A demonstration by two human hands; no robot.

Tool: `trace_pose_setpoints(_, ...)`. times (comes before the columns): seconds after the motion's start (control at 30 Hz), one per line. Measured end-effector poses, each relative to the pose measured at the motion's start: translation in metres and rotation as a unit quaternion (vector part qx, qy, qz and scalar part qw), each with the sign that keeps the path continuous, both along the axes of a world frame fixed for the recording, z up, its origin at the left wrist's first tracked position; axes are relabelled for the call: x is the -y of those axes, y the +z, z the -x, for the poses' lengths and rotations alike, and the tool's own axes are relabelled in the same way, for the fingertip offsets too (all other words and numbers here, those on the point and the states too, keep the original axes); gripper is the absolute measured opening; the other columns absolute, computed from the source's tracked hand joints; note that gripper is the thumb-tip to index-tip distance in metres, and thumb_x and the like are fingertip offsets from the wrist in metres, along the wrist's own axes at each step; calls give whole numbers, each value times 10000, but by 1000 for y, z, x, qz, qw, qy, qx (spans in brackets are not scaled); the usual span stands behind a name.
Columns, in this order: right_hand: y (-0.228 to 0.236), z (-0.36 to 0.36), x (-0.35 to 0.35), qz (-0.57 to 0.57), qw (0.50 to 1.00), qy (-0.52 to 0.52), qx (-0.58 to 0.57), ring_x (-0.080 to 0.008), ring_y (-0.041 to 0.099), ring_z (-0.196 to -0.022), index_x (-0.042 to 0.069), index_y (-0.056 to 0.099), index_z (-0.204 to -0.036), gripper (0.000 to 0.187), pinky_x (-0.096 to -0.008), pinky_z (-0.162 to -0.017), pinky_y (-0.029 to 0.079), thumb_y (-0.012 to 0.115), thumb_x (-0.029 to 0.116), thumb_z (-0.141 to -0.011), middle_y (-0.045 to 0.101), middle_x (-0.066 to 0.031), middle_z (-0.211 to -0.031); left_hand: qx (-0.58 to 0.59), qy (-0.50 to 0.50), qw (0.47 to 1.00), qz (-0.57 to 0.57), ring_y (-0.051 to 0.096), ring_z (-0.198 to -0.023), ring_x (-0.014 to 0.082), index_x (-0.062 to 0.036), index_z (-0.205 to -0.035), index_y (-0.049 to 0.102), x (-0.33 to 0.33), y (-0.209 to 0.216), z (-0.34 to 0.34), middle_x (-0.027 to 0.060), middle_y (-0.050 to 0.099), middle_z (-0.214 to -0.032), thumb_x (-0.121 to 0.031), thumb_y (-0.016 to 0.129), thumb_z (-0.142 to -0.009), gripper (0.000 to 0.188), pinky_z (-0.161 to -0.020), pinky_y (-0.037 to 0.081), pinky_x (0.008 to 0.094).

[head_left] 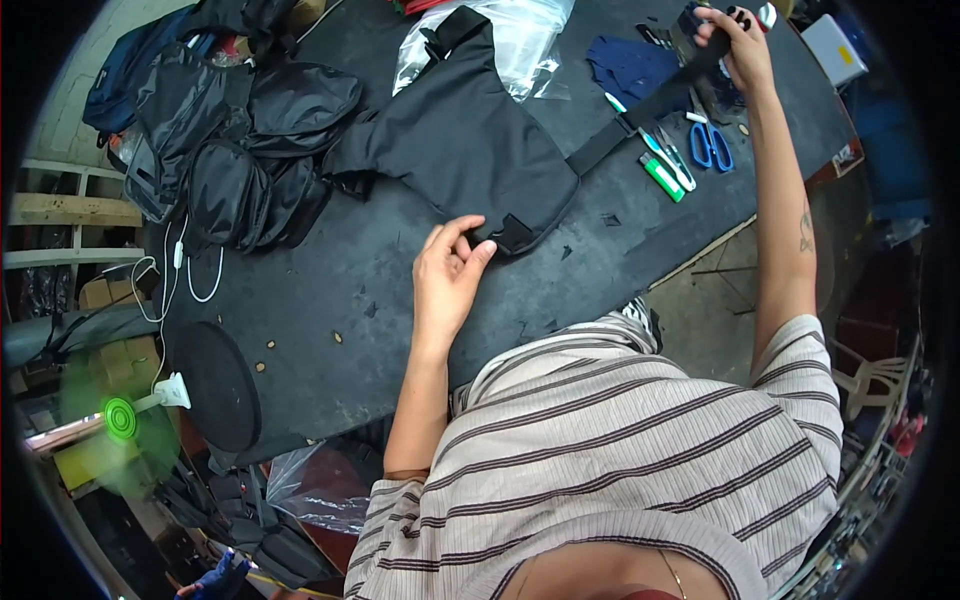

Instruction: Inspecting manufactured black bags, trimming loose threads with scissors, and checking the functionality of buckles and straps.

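Note:
A black fabric sling bag (480, 130) lies on the dark table in front of me. At its near corner sits a black plastic buckle (515, 233). My left hand (447, 270) grips the bag's edge beside that buckle, thumb and fingers curled round it. From the bag's right side a black webbing strap (640, 115) runs taut toward the far right. My right hand (742, 52) is closed on the strap's far end, arm stretched out; a small black piece shows at its fingertips.
Several black bags (230, 140) are heaped at the left. Clear plastic bags (535, 45) lie behind the sling bag. Blue scissors (711, 146), a green lighter (661, 177), thread snips (668, 158) and navy cloth (630, 68) lie near the strap. A green fan (122, 418) spins at the left edge.

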State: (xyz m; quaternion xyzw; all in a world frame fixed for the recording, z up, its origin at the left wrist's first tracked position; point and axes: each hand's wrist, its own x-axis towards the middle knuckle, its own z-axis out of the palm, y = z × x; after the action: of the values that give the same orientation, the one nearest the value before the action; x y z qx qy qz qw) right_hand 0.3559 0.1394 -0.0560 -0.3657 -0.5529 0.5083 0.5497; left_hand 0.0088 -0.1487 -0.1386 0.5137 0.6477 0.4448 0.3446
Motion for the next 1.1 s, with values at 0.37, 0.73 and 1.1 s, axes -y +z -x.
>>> trace_pose_setpoints(0.37,-45,144,165,-282,819,331,373,-262,449,-912,21,508,-1075,394,-352,-816,394,672,126,-732,468,-103,-965,241,-114,950,165,364,-409,6,32,-975,613,-28,6,-4,5,562,-711,-74,644,-814,195,-368,276,166)
trace_pose_setpoints(0.73,-61,150,173,-217,856,359,301,-237,453,-858,11,492,-973,299,-327,-770,391,662,151,-771,476,-90,-901,253,-116,947,163,379,-413,7,22,-877,645,-29,1,-1,-22,541,-609,-102,671,-789,154,-364,269,174)
trace_pose_setpoints(1.1,-69,154,180,-158,889,352,249,-218,480,-878,2,484,-1016,285,-306,-795,394,620,107,-789,480,-90,-932,279,-141,936,160,362,-422,-9,-4,-888,647,-32,-6,5,-62,508,-557,-118,680,-789,154,-373,239,170)
